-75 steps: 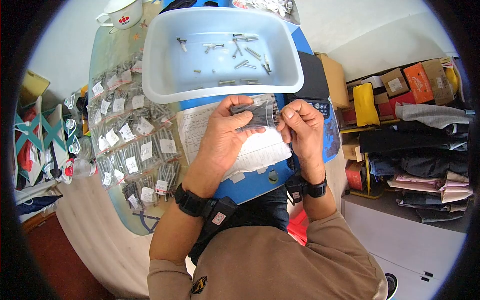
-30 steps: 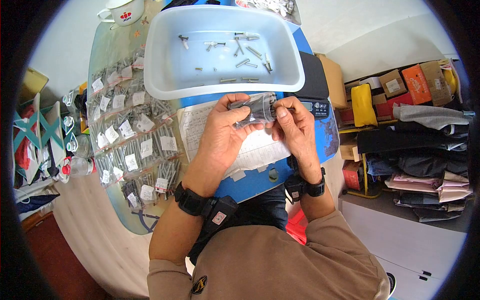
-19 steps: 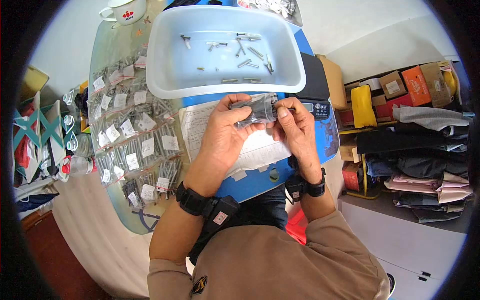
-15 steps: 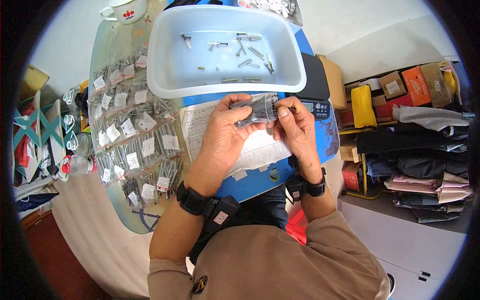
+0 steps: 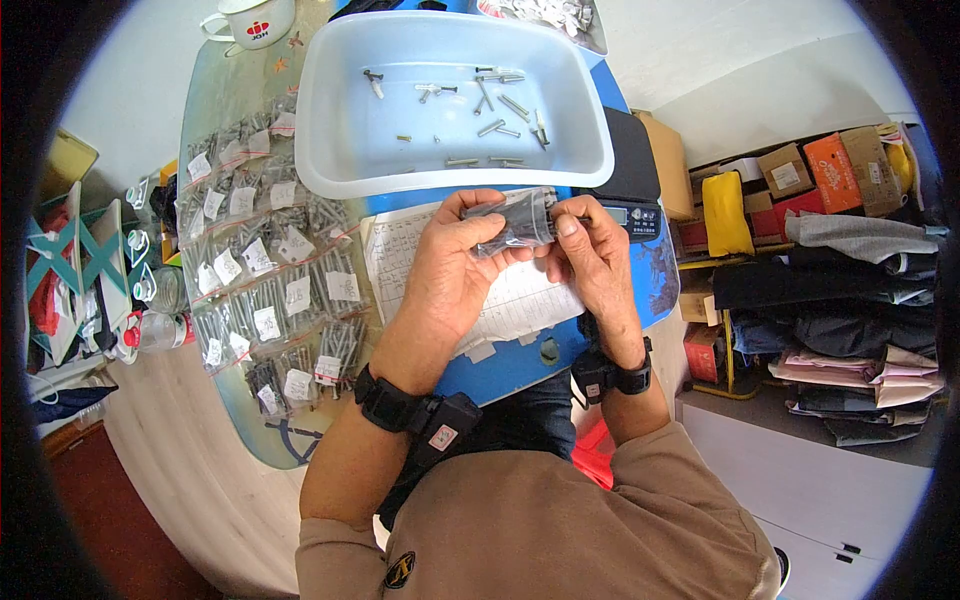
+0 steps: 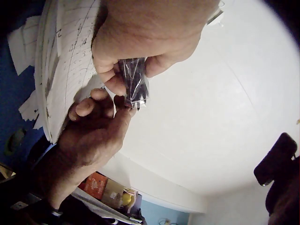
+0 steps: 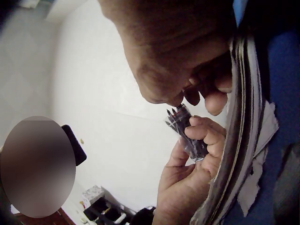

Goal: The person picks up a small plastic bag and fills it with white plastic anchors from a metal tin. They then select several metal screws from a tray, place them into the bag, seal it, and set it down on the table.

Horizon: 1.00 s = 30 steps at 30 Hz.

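A small clear plastic bag (image 5: 518, 222) packed with dark screws is held over the handwritten sheets. My left hand (image 5: 447, 265) grips its body between thumb and fingers. At the bag's right end, the thumb and forefinger of my right hand (image 5: 596, 250) pinch at the screw ends. Pointed threaded tips of the black screws (image 7: 172, 113) poke from the bag's mouth in the right wrist view, close below the right fingertips. The left wrist view shows the bag (image 6: 134, 80) hanging from the left fingers, its lower end beside the right hand (image 6: 91, 136).
Beyond the hands stands a pale plastic basin (image 5: 330, 178) with loose screws and bolts. Several labelled bags of screws (image 5: 265, 270) lie in rows at left. Paper sheets (image 5: 390, 262) lie beneath the hands. A black scale (image 5: 640, 218) sits right, an enamel mug (image 5: 248, 25) far left.
Since the earliest frame, my right hand has shifted slightly left and its fingers have moved to the screw ends at the bag's mouth. The left grip stays. Over the last half second hardly anything moves.
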### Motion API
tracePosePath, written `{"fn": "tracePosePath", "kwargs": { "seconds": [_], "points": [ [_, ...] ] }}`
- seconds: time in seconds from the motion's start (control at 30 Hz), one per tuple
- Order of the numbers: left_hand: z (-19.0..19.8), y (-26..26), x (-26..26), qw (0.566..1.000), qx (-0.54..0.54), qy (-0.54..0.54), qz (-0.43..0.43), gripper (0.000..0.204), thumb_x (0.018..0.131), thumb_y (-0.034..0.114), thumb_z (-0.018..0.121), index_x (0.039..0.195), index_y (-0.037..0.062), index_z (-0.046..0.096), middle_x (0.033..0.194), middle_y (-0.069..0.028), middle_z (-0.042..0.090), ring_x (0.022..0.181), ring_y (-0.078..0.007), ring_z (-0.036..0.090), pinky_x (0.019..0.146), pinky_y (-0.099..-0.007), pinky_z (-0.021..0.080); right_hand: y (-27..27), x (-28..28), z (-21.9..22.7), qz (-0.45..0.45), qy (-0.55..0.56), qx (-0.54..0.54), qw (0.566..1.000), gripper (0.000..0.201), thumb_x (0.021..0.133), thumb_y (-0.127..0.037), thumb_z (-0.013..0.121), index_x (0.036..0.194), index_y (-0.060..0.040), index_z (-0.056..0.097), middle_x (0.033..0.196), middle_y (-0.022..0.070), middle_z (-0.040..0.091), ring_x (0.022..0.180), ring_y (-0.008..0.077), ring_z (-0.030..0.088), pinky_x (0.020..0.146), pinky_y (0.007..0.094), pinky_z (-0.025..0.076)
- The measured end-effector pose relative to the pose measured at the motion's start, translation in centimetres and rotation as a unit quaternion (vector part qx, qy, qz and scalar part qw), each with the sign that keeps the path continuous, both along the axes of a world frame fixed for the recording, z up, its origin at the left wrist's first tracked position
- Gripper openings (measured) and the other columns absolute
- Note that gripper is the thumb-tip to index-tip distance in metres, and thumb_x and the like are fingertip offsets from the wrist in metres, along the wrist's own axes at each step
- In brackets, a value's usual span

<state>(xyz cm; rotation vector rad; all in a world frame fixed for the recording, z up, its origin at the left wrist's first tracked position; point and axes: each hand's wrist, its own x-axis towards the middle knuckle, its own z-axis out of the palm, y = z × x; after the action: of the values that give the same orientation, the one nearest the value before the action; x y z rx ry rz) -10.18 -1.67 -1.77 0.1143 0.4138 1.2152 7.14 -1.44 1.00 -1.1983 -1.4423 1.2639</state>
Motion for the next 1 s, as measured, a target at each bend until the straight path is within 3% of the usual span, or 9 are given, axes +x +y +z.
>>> {"fn": "tracePosePath", "kwargs": {
  "seconds": [0.57, 0.63, 0.73, 1.0],
  "points": [
    [0.13, -0.07, 0.01, 1.000, -0.004, 0.005, 0.001, 0.018, 0.086, -0.001, 0.057, 0.103, 0.0054, 0.059, 0.108, -0.0141, 0.061, 0.096, -0.0273, 0.063, 0.079, -0.0414, 0.054, 0.03, 0.08, -0.04, 0.003, -0.001, 0.001, 1.000, 0.025, 0.101, -0.028, 0.054, 0.098, -0.0032, 0.056, 0.070, 0.0029, 0.060, 0.050, 0.0047, 0.050, 0.044, 0.0186, 0.038],
    [0.05, -0.13, 0.12, 1.000, 0.006, 0.022, 0.008, 0.022, 0.087, 0.005, 0.059, 0.109, 0.0040, 0.058, 0.110, -0.0164, 0.062, 0.099, -0.0282, 0.061, 0.081, -0.0426, 0.052, 0.09, 0.19, -0.25, 0.003, 0.002, -0.006, 1.000, 0.025, 0.101, -0.028, 0.054, 0.099, -0.0033, 0.056, 0.069, 0.0030, 0.060, 0.051, 0.0047, 0.050, 0.044, 0.0187, 0.038],
    [0.15, -0.03, 0.08, 1.000, -0.008, 0.006, 0.007, 0.019, 0.086, -0.001, 0.056, 0.104, 0.0051, 0.059, 0.109, -0.0145, 0.061, 0.097, -0.0276, 0.063, 0.080, -0.0417, 0.054, 0.06, 0.15, -0.20, 0.003, -0.001, -0.005, 1.000, 0.025, 0.101, -0.028, 0.054, 0.099, -0.0033, 0.056, 0.070, 0.0030, 0.060, 0.051, 0.0048, 0.050, 0.045, 0.0187, 0.038],
    [0.17, -0.04, 0.08, 1.000, -0.002, 0.006, 0.004, 0.018, 0.086, 0.000, 0.056, 0.103, 0.0051, 0.058, 0.108, -0.0150, 0.061, 0.096, -0.0273, 0.062, 0.080, -0.0415, 0.053, 0.01, 0.15, -0.03, -0.001, -0.008, -0.009, 1.000, 0.025, 0.101, -0.028, 0.054, 0.100, -0.0029, 0.056, 0.070, 0.0032, 0.061, 0.051, 0.0048, 0.050, 0.045, 0.0186, 0.038]
  ]
}}
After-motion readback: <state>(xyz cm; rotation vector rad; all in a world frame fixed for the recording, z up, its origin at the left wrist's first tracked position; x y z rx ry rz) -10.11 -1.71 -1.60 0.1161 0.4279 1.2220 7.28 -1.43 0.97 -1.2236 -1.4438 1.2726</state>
